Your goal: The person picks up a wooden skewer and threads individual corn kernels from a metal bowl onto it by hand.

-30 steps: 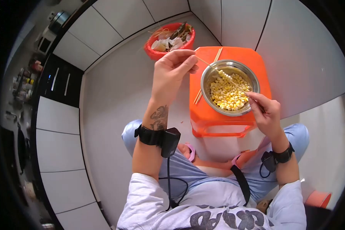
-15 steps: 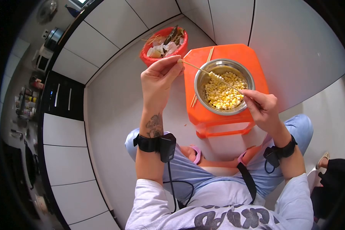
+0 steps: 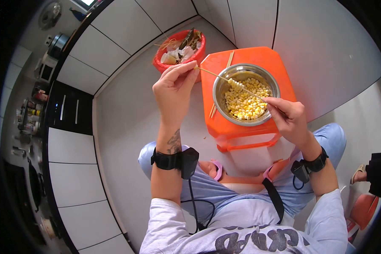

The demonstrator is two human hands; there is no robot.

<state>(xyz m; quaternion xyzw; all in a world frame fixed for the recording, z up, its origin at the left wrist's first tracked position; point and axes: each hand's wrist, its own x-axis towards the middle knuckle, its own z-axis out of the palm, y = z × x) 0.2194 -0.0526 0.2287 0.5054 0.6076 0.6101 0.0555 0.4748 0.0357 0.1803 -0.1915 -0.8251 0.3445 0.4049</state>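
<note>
A thin wooden skewer [image 3: 213, 74] slants over a metal bowl [image 3: 217, 98] of loose yellow corn kernels [image 3: 246, 103]. Several kernels [image 3: 236, 84] are threaded on its middle. My left hand [image 3: 175, 82] pinches the skewer's upper left end, beyond the bowl's rim. At the bowl's right side, the fingers of my right hand [image 3: 288, 118] are closed around the skewer's lower right end. The bowl stands on an orange stool [image 3: 266, 54]. More bare skewers [image 3: 230, 59] lie on the stool, partly hidden by the bowl.
Behind my left hand is a red basket [image 3: 158, 62] with husks and scraps. White cabinets [image 3: 110, 31] line the left and back. A large pale panel [image 3: 326, 55] rises right of the stool. Another person's foot [image 3: 360, 175] shows at the lower right, near an orange object [image 3: 364, 211].
The other person's dark-clothed leg has shifted right, uncovering an orange object. The view has moved slightly; both my hands keep their hold on the skewer.
</note>
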